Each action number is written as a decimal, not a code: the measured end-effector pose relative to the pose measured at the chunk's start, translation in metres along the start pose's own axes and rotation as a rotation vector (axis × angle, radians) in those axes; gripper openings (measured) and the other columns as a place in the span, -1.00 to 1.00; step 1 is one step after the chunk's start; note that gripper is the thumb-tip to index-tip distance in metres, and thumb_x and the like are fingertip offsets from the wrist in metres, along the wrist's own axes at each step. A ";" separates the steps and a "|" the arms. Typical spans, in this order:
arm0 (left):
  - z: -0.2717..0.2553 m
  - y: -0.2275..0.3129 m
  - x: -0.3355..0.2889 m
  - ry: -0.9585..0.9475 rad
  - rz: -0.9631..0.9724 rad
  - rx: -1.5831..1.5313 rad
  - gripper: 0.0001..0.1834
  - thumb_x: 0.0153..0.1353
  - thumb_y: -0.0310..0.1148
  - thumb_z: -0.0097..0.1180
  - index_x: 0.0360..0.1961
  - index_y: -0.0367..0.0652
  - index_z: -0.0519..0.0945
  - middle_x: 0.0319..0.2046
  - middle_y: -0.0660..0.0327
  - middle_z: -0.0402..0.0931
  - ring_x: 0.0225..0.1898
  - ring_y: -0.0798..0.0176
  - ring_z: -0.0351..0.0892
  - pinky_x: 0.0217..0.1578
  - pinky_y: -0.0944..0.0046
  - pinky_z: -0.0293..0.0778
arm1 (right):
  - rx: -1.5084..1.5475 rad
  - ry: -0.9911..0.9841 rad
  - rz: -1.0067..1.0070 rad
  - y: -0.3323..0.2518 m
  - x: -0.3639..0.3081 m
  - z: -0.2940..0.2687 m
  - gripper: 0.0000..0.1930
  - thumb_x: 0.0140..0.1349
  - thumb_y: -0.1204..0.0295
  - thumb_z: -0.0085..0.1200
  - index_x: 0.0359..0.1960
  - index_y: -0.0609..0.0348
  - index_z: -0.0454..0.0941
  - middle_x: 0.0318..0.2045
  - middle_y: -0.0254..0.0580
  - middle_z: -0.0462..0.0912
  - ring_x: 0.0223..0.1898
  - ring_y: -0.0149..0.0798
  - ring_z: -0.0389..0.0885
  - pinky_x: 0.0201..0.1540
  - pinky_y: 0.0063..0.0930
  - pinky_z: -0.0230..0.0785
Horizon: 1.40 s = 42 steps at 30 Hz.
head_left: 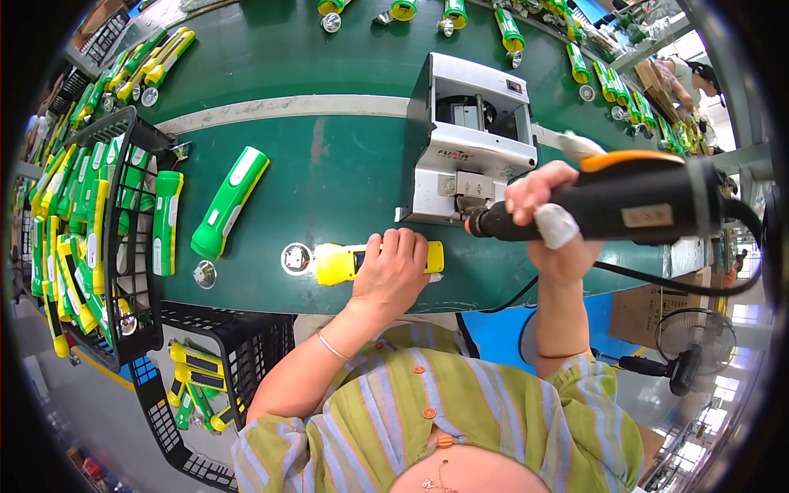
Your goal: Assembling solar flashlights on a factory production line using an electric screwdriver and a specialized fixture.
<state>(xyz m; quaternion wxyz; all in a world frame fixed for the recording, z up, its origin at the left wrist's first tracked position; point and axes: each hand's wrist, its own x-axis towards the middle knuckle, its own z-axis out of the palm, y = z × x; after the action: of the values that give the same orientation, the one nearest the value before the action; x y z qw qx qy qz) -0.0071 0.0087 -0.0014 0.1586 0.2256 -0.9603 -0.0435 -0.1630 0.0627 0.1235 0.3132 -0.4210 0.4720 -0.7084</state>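
Left hand (390, 269) clasps yellow flashlight (334, 264), lying on green counter (345, 181). Right hand (544, 197) grips black power screwdriver (641, 197), tip near front of silver machine (468, 160).

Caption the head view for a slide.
Left hand holding a yellow flashlight on a green bench, right hand gripping a black power driver.

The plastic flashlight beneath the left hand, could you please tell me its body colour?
The plastic flashlight shows a yellow body, seen best in the head view.
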 end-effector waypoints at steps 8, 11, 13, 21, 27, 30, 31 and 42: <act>-0.003 0.001 0.001 0.011 0.009 0.014 -0.48 -0.25 -0.13 0.22 -0.27 -0.23 0.43 -0.40 0.20 0.32 -0.31 0.22 0.31 -0.21 0.22 0.25 | -0.012 -0.385 -0.077 0.003 0.027 -0.019 -0.76 -0.07 0.32 0.16 -0.56 0.14 0.35 -0.63 -0.33 0.38 -0.61 -0.40 0.35 -0.42 -0.47 0.19; -0.003 0.003 0.002 0.025 0.001 0.004 -0.45 -0.28 -0.13 0.23 -0.24 -0.21 0.43 -0.38 0.21 0.32 -0.29 0.21 0.32 -0.20 0.21 0.25 | 0.069 -0.328 0.079 0.007 0.051 -0.020 -0.80 -0.06 0.34 0.07 -0.60 0.19 0.37 -0.65 -0.26 0.38 -0.61 -0.42 0.33 -0.48 -0.47 0.16; -0.005 0.003 0.002 0.025 -0.033 0.004 -0.44 -0.30 -0.12 0.24 -0.24 -0.20 0.43 -0.39 0.22 0.32 -0.29 0.21 0.32 -0.20 0.21 0.24 | -0.007 -0.233 0.170 0.004 0.058 -0.011 -0.80 -0.09 0.39 0.07 -0.52 0.29 0.41 -0.60 -0.24 0.39 -0.59 -0.40 0.37 -0.42 -0.45 0.23; -0.001 -0.001 0.000 0.000 0.020 -0.012 -0.44 -0.24 -0.13 0.23 -0.23 -0.25 0.42 -0.39 0.19 0.32 -0.29 0.19 0.33 -0.22 0.22 0.24 | 0.046 -0.102 0.162 0.018 0.000 -0.003 -0.82 -0.06 0.44 0.10 -0.47 0.23 0.37 -0.57 -0.25 0.40 -0.55 -0.40 0.42 -0.37 -0.42 0.26; -0.001 -0.001 0.001 -0.020 0.028 0.009 -0.46 -0.16 -0.07 0.18 -0.23 -0.26 0.42 -0.38 0.19 0.33 -0.30 0.22 0.30 -0.21 0.24 0.24 | -0.015 -0.111 0.114 0.031 -0.004 -0.005 -0.84 -0.03 0.48 0.09 -0.45 0.24 0.38 -0.52 -0.26 0.41 -0.52 -0.37 0.44 -0.35 -0.42 0.27; -0.002 -0.001 0.001 -0.023 0.012 -0.015 -0.46 -0.20 -0.13 0.21 -0.23 -0.28 0.41 -0.39 0.17 0.33 -0.28 0.17 0.33 -0.21 0.21 0.25 | -0.040 -0.136 0.141 0.037 -0.005 -0.004 -0.88 -0.03 0.55 0.06 -0.45 0.24 0.38 -0.51 -0.25 0.41 -0.51 -0.36 0.44 -0.34 -0.42 0.27; -0.002 -0.001 0.001 -0.028 0.022 0.001 -0.46 -0.17 -0.10 0.18 -0.23 -0.27 0.42 -0.38 0.17 0.33 -0.29 0.19 0.32 -0.21 0.22 0.25 | -0.054 -0.159 0.174 0.039 -0.006 -0.004 -0.89 -0.03 0.59 0.04 -0.46 0.24 0.37 -0.51 -0.25 0.40 -0.50 -0.36 0.43 -0.34 -0.42 0.28; 0.000 -0.002 0.002 -0.008 0.010 -0.013 -0.52 -0.15 -0.14 0.17 -0.26 -0.27 0.43 -0.40 0.17 0.32 -0.31 0.17 0.32 -0.24 0.21 0.25 | -0.251 -0.221 0.090 0.056 -0.019 -0.002 -0.62 -0.08 0.67 0.01 -0.17 0.15 0.25 -0.51 -0.28 0.38 -0.46 -0.35 0.39 -0.40 -0.48 0.31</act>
<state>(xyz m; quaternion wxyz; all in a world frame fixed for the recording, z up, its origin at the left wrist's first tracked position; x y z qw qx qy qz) -0.0080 0.0062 -0.0009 0.1566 0.2196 -0.9616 -0.0500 -0.1541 0.0593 0.0657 0.3397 -0.5108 0.5376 -0.5785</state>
